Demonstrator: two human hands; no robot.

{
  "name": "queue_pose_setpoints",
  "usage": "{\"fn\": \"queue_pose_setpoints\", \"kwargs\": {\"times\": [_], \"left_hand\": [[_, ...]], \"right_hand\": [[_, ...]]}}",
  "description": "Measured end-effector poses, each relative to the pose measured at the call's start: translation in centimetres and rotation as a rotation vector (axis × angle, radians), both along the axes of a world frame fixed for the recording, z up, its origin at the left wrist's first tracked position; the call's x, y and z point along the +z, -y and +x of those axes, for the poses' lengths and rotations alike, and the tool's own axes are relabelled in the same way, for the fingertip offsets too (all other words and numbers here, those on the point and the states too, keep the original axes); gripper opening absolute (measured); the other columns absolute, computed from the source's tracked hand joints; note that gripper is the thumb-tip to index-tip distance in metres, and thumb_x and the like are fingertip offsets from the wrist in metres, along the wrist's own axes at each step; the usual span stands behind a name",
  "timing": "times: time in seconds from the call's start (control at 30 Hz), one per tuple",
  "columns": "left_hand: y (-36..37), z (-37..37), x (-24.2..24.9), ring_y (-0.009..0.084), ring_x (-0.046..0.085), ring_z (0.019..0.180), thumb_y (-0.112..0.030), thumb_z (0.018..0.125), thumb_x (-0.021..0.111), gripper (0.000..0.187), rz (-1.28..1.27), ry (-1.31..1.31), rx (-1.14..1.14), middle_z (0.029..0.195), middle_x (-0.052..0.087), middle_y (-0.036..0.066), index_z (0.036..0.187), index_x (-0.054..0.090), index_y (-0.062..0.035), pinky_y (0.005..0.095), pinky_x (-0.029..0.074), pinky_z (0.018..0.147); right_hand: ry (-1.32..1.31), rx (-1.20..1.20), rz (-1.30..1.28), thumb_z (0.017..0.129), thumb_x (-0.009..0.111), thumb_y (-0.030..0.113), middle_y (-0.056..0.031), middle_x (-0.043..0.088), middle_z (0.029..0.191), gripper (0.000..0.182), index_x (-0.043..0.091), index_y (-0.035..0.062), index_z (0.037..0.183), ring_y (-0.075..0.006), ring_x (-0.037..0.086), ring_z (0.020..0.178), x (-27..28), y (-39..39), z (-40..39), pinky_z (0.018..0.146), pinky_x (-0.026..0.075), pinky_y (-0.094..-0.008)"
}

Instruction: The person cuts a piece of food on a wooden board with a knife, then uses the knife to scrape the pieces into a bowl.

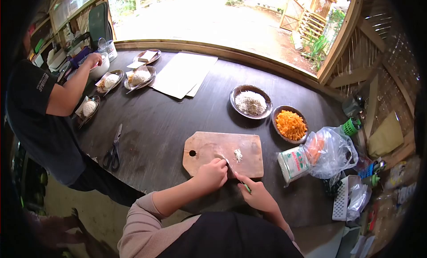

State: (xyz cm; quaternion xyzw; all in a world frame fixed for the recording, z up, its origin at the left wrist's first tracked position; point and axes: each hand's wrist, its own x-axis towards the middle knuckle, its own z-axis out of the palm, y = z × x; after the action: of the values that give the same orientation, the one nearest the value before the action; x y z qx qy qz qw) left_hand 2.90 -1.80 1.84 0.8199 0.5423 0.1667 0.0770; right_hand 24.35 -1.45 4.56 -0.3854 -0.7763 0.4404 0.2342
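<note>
The person is mid-cut at the near edge of the wooden cutting board (222,153). The left hand (212,174) is curled, its grip pressed down on something small and pale at the board's edge (too hidden to name), while the right hand (258,195) has its grip closed around the green handle of a knife (233,172) whose blade angles up toward the left fingers. A little heap of white shreds (238,155) lies just beyond the blade, on the board. The step in hand looks like fine slicing; the next stroke calls for the left fingertips to keep clear of the blade.

Beyond the board stand a bowl of white shreds (251,102) and a bowl of orange cubes (290,124); a plastic bag (331,151) and a packet (293,163) crowd the right side. To the left the dark surface (155,124) lies open as far as the scissors (114,149). A co-worker's hand (94,58) works well apart at the far left
</note>
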Motion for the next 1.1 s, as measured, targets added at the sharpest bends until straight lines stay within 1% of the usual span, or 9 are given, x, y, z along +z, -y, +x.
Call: {"fn": "queue_pose_setpoints", "kwargs": {"times": [0.07,0.17,0.3,0.37,0.6,0.67,0.8,0.87,1.1], "left_hand": [[0.1,0.0,0.2,0.0235,0.060,0.101,-0.019,0.084,0.062,0.015,-0.011,0.006,-0.002,0.100,0.061,0.007,0.086,0.066,-0.0043,0.0345,0.056,0.078],[0.0,-0.1,-0.2,0.0243,0.060,0.102,-0.019,0.084,0.062,0.015,0.019,-0.002,-0.016,0.100,0.061,0.008,0.086,0.066,-0.0044,0.0346,0.055,0.078],[0.0,-0.1,-0.6,0.0249,0.059,0.101,-0.020,0.084,0.062,0.016,0.054,0.025,-0.037,0.100,0.061,0.008,0.086,0.066,-0.0043,0.0345,0.055,0.079],[0.1,-0.2,-0.1,0.0251,0.060,0.102,-0.019,0.085,0.062,0.016,0.019,0.015,-0.026,0.100,0.061,0.008,0.085,0.066,-0.0037,0.0345,0.055,0.079],[0.1,-0.2,0.2,0.0250,0.060,0.102,-0.019,0.085,0.061,0.017,0.019,0.014,-0.022,0.100,0.061,0.008,0.086,0.067,-0.0032,0.0347,0.056,0.078],[0.1,-0.2,-0.3,0.0246,0.060,0.103,-0.020,0.085,0.061,0.018,0.059,0.027,-0.033,0.099,0.061,0.008,0.087,0.067,-0.0033,0.0345,0.056,0.078],[0.0,-0.2,-0.4,0.0247,0.060,0.104,-0.020,0.085,0.061,0.018,0.069,0.018,-0.034,0.099,0.061,0.008,0.088,0.068,-0.0029,0.0341,0.056,0.079],[0.0,-0.2,-0.4,0.0218,0.059,0.098,-0.018,0.083,0.062,0.016,0.088,0.041,-0.025,0.098,0.060,0.008,0.081,0.067,-0.0034,0.0326,0.057,0.073],[0.0,-0.4,-0.4,0.0226,0.059,0.098,-0.018,0.084,0.062,0.017,0.098,0.058,-0.051,0.099,0.060,0.008,0.082,0.067,-0.0021,0.0333,0.057,0.073]], "right_hand": [[0.058,0.007,-0.057,0.094,0.054,0.004,-0.0257,0.067,0.101,0.040,0.054,0.0062,0.134,-0.0383,0.068,0.084,0.2,0.0,0.2,0.078,0.052,-0.0361],[0.020,-0.011,0.053,0.093,0.056,0.005,-0.0268,0.065,0.086,0.041,0.055,0.0076,0.134,-0.0415,0.065,0.072,-1.2,0.1,-0.6,0.067,0.051,-0.0401],[-0.005,-0.010,0.131,0.094,0.056,0.006,-0.0269,0.065,0.087,0.041,0.054,0.0084,0.135,-0.0412,0.065,0.072,-1.5,-0.1,-1.0,0.067,0.051,-0.0389],[0.009,-0.009,-0.012,0.094,0.055,0.007,-0.0269,0.065,0.087,0.041,0.054,0.0094,0.135,-0.0409,0.065,0.072,-0.7,-0.1,-0.3,0.068,0.051,-0.0379],[-0.001,0.003,-0.031,0.095,0.056,0.009,-0.0267,0.066,0.090,0.041,0.054,0.0105,0.136,-0.0403,0.066,0.074,-0.1,-0.1,-0.3,0.070,0.051,-0.0371],[0.178,-0.033,-0.198,0.095,0.057,0.008,-0.0212,0.067,0.117,0.040,0.054,0.0063,0.135,-0.0286,0.066,0.111,0.5,-0.1,-1.1,0.094,0.048,-0.0322],[0.151,-0.032,-0.162,0.095,0.058,0.008,-0.0201,0.066,0.121,0.040,0.054,0.0062,0.135,-0.0299,0.064,0.115,0.1,-0.1,-1.0,0.096,0.048,-0.0318],[0.036,-0.012,-0.116,0.095,0.058,0.008,-0.0213,0.067,0.116,0.042,0.054,0.0078,0.136,-0.0334,0.067,0.108,-0.4,-0.2,0.0,0.091,0.050,-0.0321],[0.061,-0.033,-0.052,0.094,0.058,0.008,-0.0192,0.067,0.120,0.040,0.055,0.0066,0.134,-0.0314,0.065,0.113,-1.3,0.2,-1.0,0.094,0.049,-0.0325]]}}
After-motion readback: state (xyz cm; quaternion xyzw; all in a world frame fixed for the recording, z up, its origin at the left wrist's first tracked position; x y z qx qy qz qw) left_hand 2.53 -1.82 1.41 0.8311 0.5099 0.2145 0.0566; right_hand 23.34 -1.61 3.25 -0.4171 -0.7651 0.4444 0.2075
